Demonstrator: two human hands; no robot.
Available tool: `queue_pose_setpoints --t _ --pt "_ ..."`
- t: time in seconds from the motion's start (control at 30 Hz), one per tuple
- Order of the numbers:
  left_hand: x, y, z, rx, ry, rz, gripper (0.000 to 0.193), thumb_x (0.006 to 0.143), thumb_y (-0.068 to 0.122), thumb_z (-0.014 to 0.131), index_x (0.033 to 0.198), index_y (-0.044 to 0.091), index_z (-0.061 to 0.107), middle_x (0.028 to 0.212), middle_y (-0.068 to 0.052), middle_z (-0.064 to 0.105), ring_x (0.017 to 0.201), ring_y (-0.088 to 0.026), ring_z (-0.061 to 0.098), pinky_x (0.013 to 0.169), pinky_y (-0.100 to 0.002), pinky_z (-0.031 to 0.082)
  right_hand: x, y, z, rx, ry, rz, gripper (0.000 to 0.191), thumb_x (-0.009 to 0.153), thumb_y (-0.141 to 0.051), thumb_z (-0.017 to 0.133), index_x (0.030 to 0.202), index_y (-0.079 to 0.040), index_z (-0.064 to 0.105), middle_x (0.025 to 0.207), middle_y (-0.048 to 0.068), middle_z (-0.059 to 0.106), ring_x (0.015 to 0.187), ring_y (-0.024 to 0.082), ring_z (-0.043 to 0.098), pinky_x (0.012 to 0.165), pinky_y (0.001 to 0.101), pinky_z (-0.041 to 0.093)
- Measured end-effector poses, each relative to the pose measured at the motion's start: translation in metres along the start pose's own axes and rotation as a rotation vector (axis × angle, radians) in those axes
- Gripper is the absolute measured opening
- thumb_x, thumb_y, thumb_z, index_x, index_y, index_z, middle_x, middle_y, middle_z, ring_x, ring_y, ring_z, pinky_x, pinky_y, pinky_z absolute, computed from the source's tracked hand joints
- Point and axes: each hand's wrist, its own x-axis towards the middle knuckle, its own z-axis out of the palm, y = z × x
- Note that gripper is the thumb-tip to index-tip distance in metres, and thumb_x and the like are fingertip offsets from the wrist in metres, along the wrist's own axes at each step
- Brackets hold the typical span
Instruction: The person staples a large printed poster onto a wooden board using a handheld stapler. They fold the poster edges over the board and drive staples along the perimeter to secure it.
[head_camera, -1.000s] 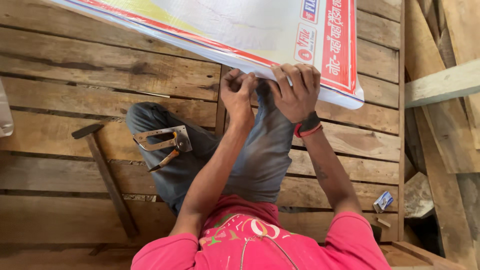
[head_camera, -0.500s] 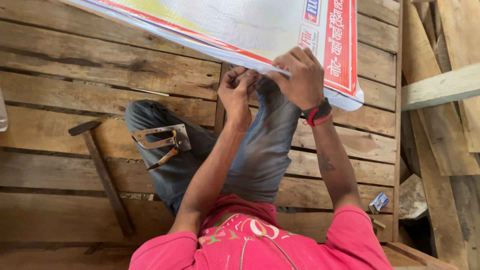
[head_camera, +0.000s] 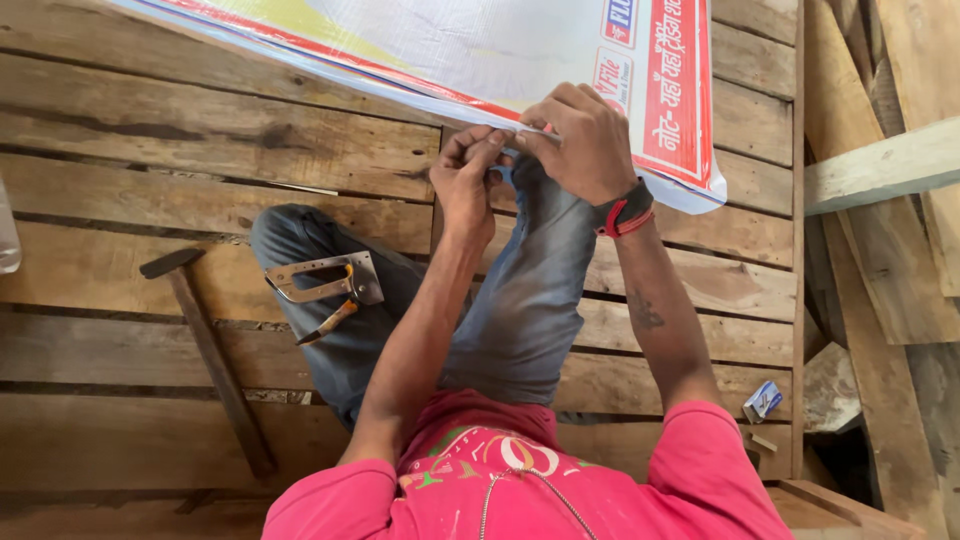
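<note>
Both hands have drawn together: the left hand and right hand now pinch the lower edge of the white printed woven plastic sheet, over the wooden plank floor, suggesting close edge work.

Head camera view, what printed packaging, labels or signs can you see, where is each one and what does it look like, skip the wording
Printed sheet: big white woven plastic sheet with red border, yellow patch and red panel, across the top over the planks; left hand and right hand pinch its lower edge.
Small box: white and blue carton, lying on the planks at lower right.
</note>
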Motion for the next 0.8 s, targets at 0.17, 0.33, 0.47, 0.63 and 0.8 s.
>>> queue_pose_setpoints --t 0.17,0.33,0.47,0.63,0.8 --pt "0.002 0.004 -0.005 0.160 0.051 -0.033 0.022 0.088 0.013 0.078 0.096 -0.005 0.068 0.078 -0.004 0.071 0.060 -0.009 0.060 0.044 -0.026 0.041 0.002 -0.003 0.001 0.037 0.036 0.021 0.008 0.092 -0.019 0.082 0.093 -0.012 0.077 0.089 0.003 0.067 0.083 0.023 0.065 0.070 0.0404 0.052" --pt "-0.010 0.023 -0.006 0.725 0.057 0.623 0.029 0.091 0.016 0.082 0.108 0.001 0.065 0.102 -0.008 0.062 0.088 -0.015 0.059 0.075 -0.033 0.052 -0.004 -0.014 0.005 -0.111 0.199 -0.146 0.006 0.093 -0.009 0.078 0.091 -0.010 0.073 0.087 0.002 0.064 0.081 0.023 0.063 0.066 0.0381 0.051" --pt "-0.001 0.058 -0.007 1.375 -0.118 1.255 0.047 0.079 0.020 0.084 0.122 0.005 0.073 0.127 -0.011 0.061 0.121 -0.031 0.052 0.105 -0.048 0.039 -0.007 -0.014 0.006 -0.251 0.260 -0.280 0.009 0.089 -0.001 0.077 0.096 -0.007 0.074 0.083 0.003 0.059 0.078 0.021 0.061 0.063 0.0363 0.050" --pt "0.032 0.086 -0.001 1.573 -0.534 1.234 0.019 0.085 0.020 0.081 0.102 0.014 0.075 0.106 0.003 0.066 0.105 -0.019 0.059 0.100 -0.046 0.036 -0.009 -0.013 0.005 -0.296 0.241 -0.309 0.013 0.089 -0.002 0.080 0.099 -0.007 0.074 0.085 0.002 0.058 0.080 0.020 0.061 0.065 0.0350 0.051" --pt "0.042 0.098 0.002 1.612 -0.731 1.242 0.007 0.089 0.012 0.076 0.094 0.009 0.073 0.099 0.000 0.064 0.100 -0.019 0.060 0.096 -0.038 0.045 -0.006 -0.017 0.000 -0.224 0.181 -0.203 0.013 0.088 -0.008 0.082 0.096 -0.009 0.073 0.088 0.001 0.062 0.082 0.021 0.062 0.066 0.0371 0.051"
